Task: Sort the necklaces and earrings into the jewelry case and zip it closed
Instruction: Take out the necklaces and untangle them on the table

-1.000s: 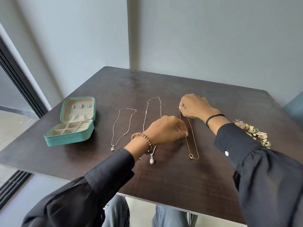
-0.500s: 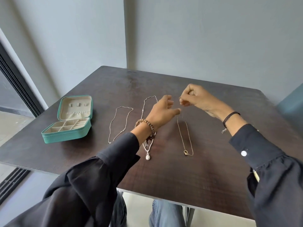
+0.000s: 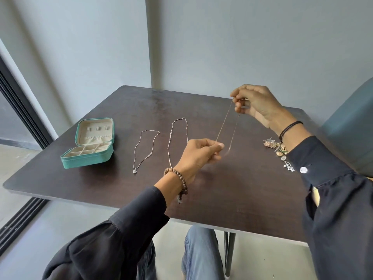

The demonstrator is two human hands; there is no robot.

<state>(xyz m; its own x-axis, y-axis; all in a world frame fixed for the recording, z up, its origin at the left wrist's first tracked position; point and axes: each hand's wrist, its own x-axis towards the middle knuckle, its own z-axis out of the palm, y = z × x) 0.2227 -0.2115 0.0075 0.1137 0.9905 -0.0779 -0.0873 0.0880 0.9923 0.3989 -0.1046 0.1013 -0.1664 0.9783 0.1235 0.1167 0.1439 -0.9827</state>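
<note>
My right hand point(image 3: 255, 104) pinches the top of a thin gold necklace point(image 3: 224, 123), raised above the dark table point(image 3: 232, 188). My left hand point(image 3: 198, 153) pinches the lower end of the same chain, so it stretches between both hands. Two silver necklaces lie flat on the table: a short one with a pendant point(image 3: 144, 150) and a longer one point(image 3: 171, 138), partly hidden by my left wrist. The open teal jewelry case point(image 3: 88, 156) stands at the left, its beige compartments showing. A pile of earrings point(image 3: 277, 147) lies at the right, beside my right wrist.
The table sits in a corner of grey walls. A dark window frame point(image 3: 22, 110) runs along the left. A blue chair back point(image 3: 351, 126) stands at the right. My knees show under the near edge.
Both hands lifted the gold necklace off the table. My right hand rose up and to the right; my left hand slid down to the chain's lower end.
</note>
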